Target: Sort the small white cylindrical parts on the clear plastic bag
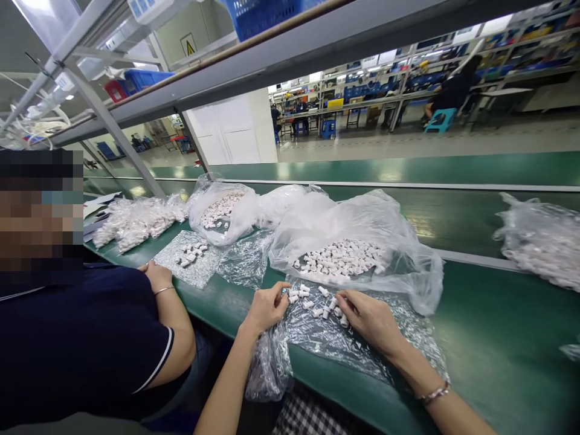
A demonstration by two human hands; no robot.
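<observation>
Small white tube-shaped plastic pieces (309,305) lie loose on a clear plastic sheet (344,347) before me. My left hand (266,309) is at their left edge, its thumb and index finger curved and a little apart, with nothing visible held. On the right side of the group, my right hand (369,320) is closed, its fingertips at a white tube-shaped piece (333,303). Just behind both hands, a large clear bag (408,266) lies open, with a heap of the same white pieces (344,258) in its mouth.
To my left sits a co-worker (90,338) with a hand (158,277) near more white pieces (191,254). Filled bags (136,220) lie beyond, and another bag (546,238) is at right. A shelf beam (272,57) crosses above the green bench (507,326). Crumpled plastic (270,365) hangs over its edge.
</observation>
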